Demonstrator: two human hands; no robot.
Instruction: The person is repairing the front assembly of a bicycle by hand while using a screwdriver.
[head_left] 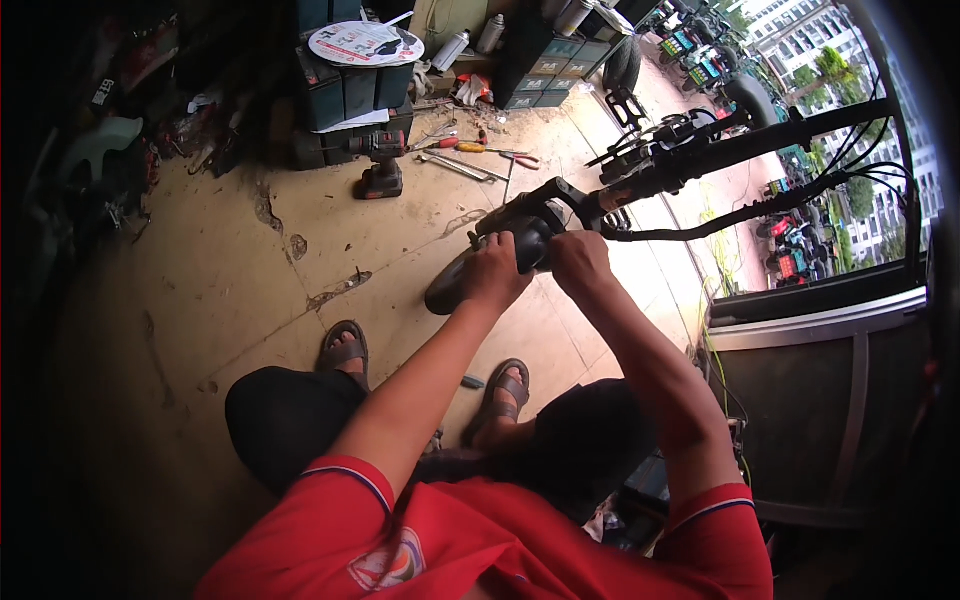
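Both arms are reaching forward to the handlebar [700, 150]. The left hand [493, 272] is gripping its black grip [462, 277], fingers curled round it. The right hand [578, 258] is clenching the bar just beside.

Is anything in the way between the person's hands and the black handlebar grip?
Nothing visible is. The left hand is already wrapped on the black handlebar grip, and the right hand sits on the handlebar just beside it. The drill and hand tools lie farther off on the floor.
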